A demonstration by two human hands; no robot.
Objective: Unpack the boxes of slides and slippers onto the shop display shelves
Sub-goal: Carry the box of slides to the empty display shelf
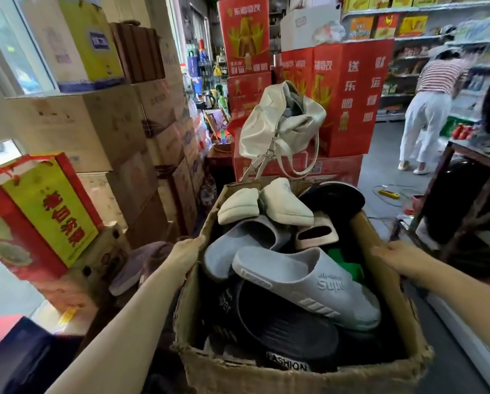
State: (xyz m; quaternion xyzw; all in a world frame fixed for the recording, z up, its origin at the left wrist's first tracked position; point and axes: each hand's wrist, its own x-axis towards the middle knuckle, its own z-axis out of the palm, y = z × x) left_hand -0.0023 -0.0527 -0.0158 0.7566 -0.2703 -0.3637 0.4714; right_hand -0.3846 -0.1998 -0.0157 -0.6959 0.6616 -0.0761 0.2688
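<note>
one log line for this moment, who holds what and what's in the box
left hand: on box left wall | right hand: on right wall | box: full of slides, grey slide on top | shelving: not begun

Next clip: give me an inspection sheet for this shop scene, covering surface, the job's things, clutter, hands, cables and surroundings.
Surface: grey floor; what the box rests on is hidden.
Job's things: open cardboard box heaped with footwear: grey slide on top, cream slippers at the far end, black slide beneath.
Clutter: white handbag on red cartons; yellow gift bag at left.
Hands: left hand grips the box's left wall; right hand holds the right wall, fingers hidden.
Cables: yellow power strip with its cord on the floor.
Surroundings: stacked brown cartons at left; stocked shelves at the back; a person bending at them.
</note>
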